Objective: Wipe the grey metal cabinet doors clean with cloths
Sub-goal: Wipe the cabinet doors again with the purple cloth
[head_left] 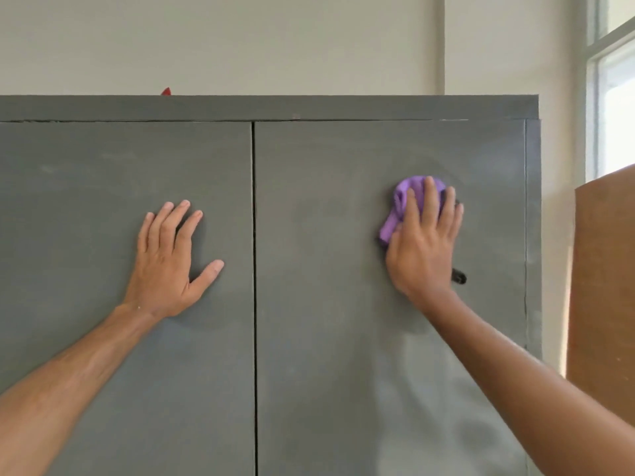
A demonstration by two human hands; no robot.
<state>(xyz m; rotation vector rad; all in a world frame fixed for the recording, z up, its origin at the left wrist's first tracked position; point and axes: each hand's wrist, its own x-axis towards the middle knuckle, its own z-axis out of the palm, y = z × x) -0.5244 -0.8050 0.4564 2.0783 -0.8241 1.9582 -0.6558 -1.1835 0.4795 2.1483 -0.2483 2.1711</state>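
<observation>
Right hand (424, 242) flat on purple cloth (398, 209), pressing it to the right cabinet door (343, 304).
Fingers straight, spread over cloth; cloth bunches out past the fingertips and thumb side. Small black bit (458, 276) shows below the palm. Left hand (168, 262) open, bare palm flat on left cabinet door (86, 201), no cloth. Brown board (604, 286) right of cabinet.

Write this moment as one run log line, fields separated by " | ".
left hand: flat on left door | right hand: presses purple cloth on right door | stage: wiping
</observation>
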